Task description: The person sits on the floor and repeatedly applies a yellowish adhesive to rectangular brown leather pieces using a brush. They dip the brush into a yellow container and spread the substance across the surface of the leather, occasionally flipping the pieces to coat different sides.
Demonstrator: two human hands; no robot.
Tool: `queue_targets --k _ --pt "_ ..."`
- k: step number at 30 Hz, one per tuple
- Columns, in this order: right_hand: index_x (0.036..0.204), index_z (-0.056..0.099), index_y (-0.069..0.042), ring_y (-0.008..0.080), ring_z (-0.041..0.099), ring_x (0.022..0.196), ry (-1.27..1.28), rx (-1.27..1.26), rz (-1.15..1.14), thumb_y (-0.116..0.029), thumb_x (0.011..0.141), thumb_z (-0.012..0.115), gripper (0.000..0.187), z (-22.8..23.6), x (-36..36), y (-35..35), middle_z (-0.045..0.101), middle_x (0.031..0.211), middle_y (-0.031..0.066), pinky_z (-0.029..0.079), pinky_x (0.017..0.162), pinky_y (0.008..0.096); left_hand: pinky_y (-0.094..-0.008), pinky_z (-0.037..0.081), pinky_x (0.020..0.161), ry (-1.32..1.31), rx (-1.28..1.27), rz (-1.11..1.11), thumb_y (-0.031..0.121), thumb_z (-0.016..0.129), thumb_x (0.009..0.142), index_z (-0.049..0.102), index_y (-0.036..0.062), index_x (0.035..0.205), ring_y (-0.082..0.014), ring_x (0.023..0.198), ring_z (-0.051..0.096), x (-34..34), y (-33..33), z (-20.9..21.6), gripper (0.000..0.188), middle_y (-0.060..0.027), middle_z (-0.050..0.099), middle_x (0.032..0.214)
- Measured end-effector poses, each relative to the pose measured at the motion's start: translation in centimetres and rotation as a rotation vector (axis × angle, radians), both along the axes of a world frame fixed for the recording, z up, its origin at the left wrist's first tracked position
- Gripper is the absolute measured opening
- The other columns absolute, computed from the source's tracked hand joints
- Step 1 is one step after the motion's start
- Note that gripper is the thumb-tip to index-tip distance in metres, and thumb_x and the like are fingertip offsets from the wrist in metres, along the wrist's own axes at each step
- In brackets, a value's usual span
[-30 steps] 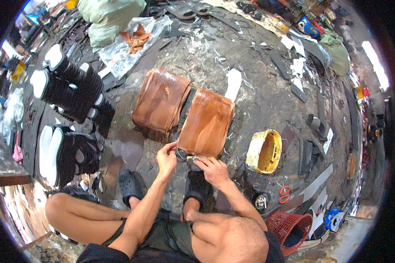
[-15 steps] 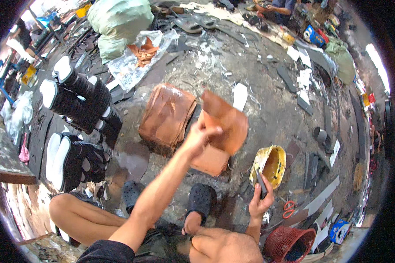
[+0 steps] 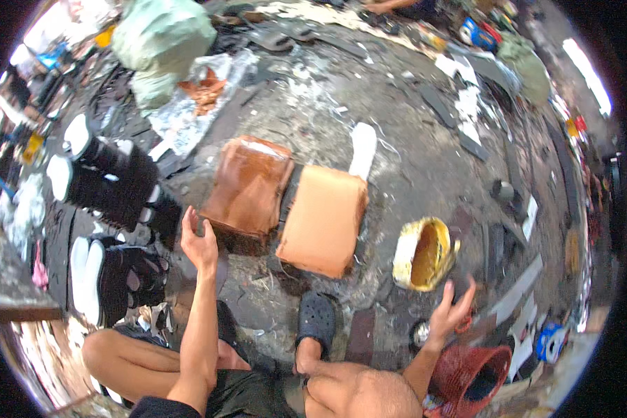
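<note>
Sheets of matte, pale tan material (image 3: pixel 322 221) lie in a rectangular stack on the grimy grey floor (image 3: pixel 397 188), ahead of my right foot. Just left of them sits a glossy, reddish-brown stack of sheets (image 3: pixel 249 184). My left hand (image 3: pixel 200 245) is at its near left corner, thumb and fingers apart, empty; I cannot tell if it touches. My right hand (image 3: pixel 453 311), blurred, spreads its fingers wide, empty, near a yellow-smeared white oval container (image 3: pixel 406 261). Nearer stands a red mesh basket (image 3: pixel 449 376); beyond the tan sheets lies a white sole-shaped piece (image 3: pixel 363 150).
</note>
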State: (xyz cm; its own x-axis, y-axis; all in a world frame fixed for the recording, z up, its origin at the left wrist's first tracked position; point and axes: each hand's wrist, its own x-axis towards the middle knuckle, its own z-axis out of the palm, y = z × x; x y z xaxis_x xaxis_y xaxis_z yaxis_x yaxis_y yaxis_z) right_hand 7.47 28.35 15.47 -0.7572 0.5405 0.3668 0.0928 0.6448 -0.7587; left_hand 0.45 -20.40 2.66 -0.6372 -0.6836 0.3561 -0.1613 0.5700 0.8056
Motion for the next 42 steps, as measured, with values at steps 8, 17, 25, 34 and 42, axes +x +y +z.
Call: queue_targets --k 8,17,25,34,42 --pt "0.122 0.065 -0.001 0.0435 0.069 0.094 -0.465 0.354 -0.089 -0.021 0.080 0.077 0.048 -7.6 -8.9 6.5 0.071 0.098 0.0265 0.054 0.087 0.0491 -0.0455 0.040 0.113 -0.311 -0.549 -1.049 0.002 0.065 0.080 0.057 0.0027 0.134 -0.0359 0.133 0.051 2.1 15.3 -0.4 0.055 -0.0184 0.056 0.140" --pt "0.119 0.060 0.004 0.0267 0.069 0.099 -0.132 -0.511 -0.042 -0.009 0.079 0.079 0.046 -3.9 -7.8 8.6 0.071 0.115 0.0150 0.052 0.088 0.0386 -0.0473 0.038 0.114 -0.300 -0.585 -1.089 0.003 0.054 0.086 0.055 0.0063 0.137 -0.0336 0.136 0.049 2.5 14.2 -2.9 0.051 -0.0122 0.054 0.145" --pt "0.122 0.066 -0.018 0.0381 0.068 0.098 -0.785 0.538 0.289 -0.021 0.083 0.070 0.039 -0.2 -0.9 14.6 0.072 0.102 0.0183 0.054 0.084 0.0493 -0.0531 0.030 0.117 -0.262 -0.611 -1.110 0.004 0.055 0.088 0.051 0.0064 0.141 -0.0322 0.141 0.044 2.9 15.6 -2.7 0.053 -0.0139 0.051 0.148" --pt "0.120 0.065 -0.014 0.0394 0.068 0.097 -0.124 0.741 0.137 -0.013 0.087 0.068 0.032 6.9 -13.5 10.0 0.071 0.105 0.0173 0.054 0.078 0.0450 -0.0620 0.023 0.116 -0.262 -0.638 -1.064 0.007 0.053 0.085 0.050 0.0073 0.143 -0.0295 0.140 0.046 3.5 15.5 -4.5 0.057 -0.0121 0.049 0.150" --pt "0.134 0.055 0.005 0.0282 0.054 0.130 -0.364 -0.217 0.697 -0.019 0.085 0.072 0.057 -3.8 -22.3 -10.8 0.058 0.139 0.0215 0.039 0.110 0.0368 -0.0490 0.031 0.119 -0.231 -0.561 -1.101 0.003 0.054 0.083 0.049 0.0018 0.141 -0.0298 0.140 0.046 4.6 15.6 -4.0 0.058 -0.0154 0.048 0.150"
